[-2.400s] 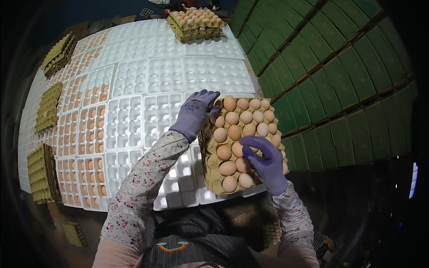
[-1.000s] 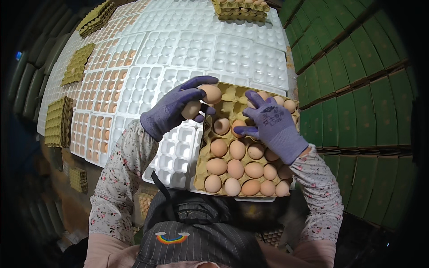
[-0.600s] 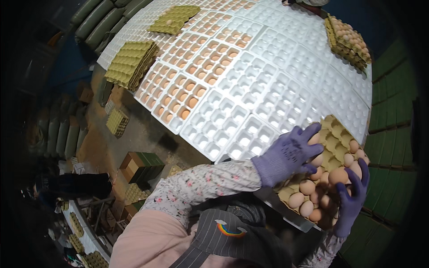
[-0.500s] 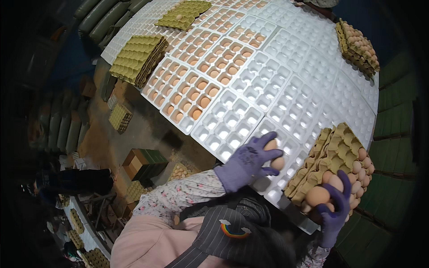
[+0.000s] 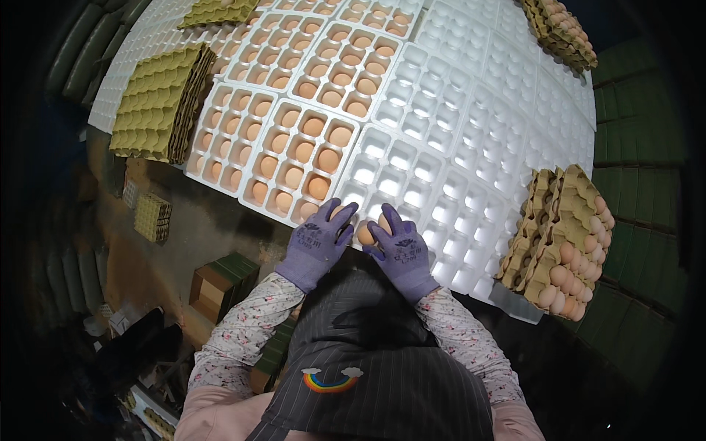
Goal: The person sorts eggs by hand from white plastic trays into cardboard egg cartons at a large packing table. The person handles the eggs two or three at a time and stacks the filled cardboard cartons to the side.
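My left hand [image 5: 316, 246], in a purple glove, is closed at the near edge of a white foam tray [image 5: 370, 186]. Part of an egg shows between its fingers. Close by on the right, my right hand [image 5: 403, 253] curls its gloved fingers round eggs [image 5: 365, 234], two of which show over the same tray. Immediately left lies a foam tray of brown eggs [image 5: 304, 152], one in each visible cell. At the right stands a tilted stack of pulp egg trays [image 5: 540, 228], with loose eggs [image 5: 566, 283] along its right side.
White foam trays [image 5: 482, 140] cover the table beyond my hands. Another pulp-tray stack [image 5: 158, 103] stands on the left edge, and more egg-laden trays [image 5: 562, 33] at the far right. An open cardboard box [image 5: 220, 287] sits on the floor at the left.
My right hand has left the pulp trays with eggs and moved left to the foam tray. My left hand has also shifted left with eggs. The view has turned.
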